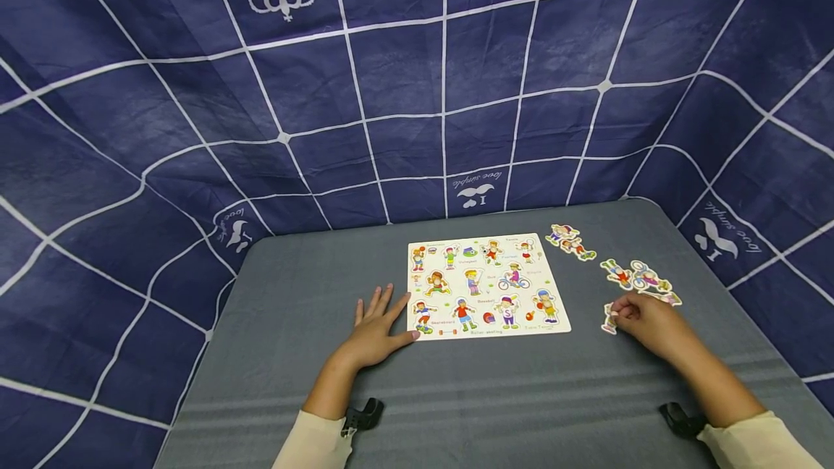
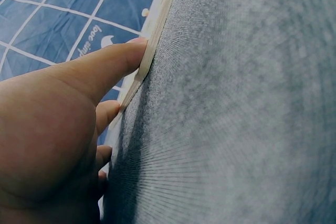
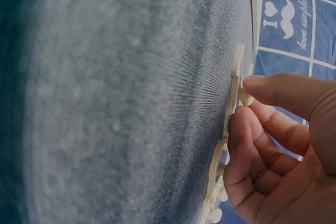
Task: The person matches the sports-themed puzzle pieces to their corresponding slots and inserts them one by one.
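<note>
The left hand (image 1: 376, 328) lies flat on the table (image 1: 280, 310), fingers spread, its thumb (image 2: 113, 61) touching the left edge of the board (image 1: 487, 286), which sits in the middle of the table. The board looks thin, stiff and light, so it may slide. To the right, loose pieces (image 1: 641, 278) lie on the table. The right hand (image 1: 648, 320) pinches the small peg of one piece (image 3: 237, 80) between thumb and finger. The piece seems flat, light and rigid; the peg is the best place to hold it.

Dim even light, fisheye-warped edges, blurry close-ups
</note>
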